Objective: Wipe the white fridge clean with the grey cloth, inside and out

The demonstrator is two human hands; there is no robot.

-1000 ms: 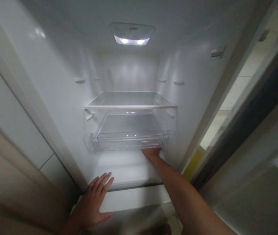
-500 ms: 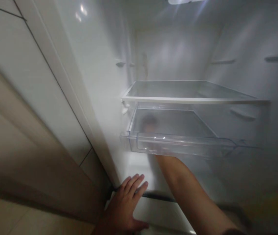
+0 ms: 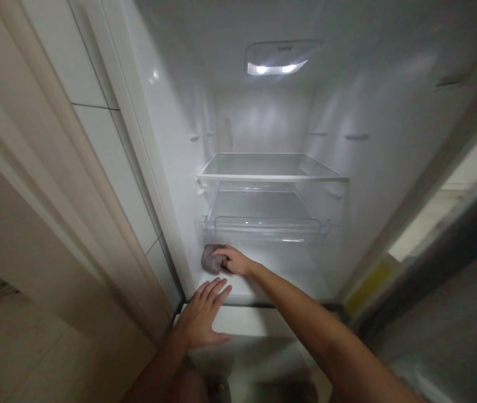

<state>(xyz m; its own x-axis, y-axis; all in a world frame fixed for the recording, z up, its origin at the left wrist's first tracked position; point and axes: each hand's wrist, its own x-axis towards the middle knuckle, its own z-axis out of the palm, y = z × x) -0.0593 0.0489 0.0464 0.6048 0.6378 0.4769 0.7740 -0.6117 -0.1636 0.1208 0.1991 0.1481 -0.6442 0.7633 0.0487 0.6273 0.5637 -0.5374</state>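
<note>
My right hand (image 3: pixel 234 261) reaches into a white fridge and grips a bunched grey-brown cloth (image 3: pixel 212 259). The cloth is against the left part of the fridge floor (image 3: pixel 272 277), close to the side wall. My left hand (image 3: pixel 204 313) rests with fingers spread at the fridge's lower front edge, its fingertips just in front of the cloth. Above the right hand hangs a clear plastic drawer (image 3: pixel 263 224), with a glass shelf (image 3: pixel 272 178) over it.
A lit lamp (image 3: pixel 278 59) is on the fridge ceiling. The fridge's left wall (image 3: pixel 171 168) stands beside a tiled wall (image 3: pixel 108 162). On the right is the dark, blurred open door (image 3: pixel 439 291). A white panel (image 3: pixel 255 322) lies below the front edge.
My right hand has come forward from behind the clear drawer, bringing the cloth into plain view near the front left. The view has drawn back; my left hand stays at the edge.
</note>
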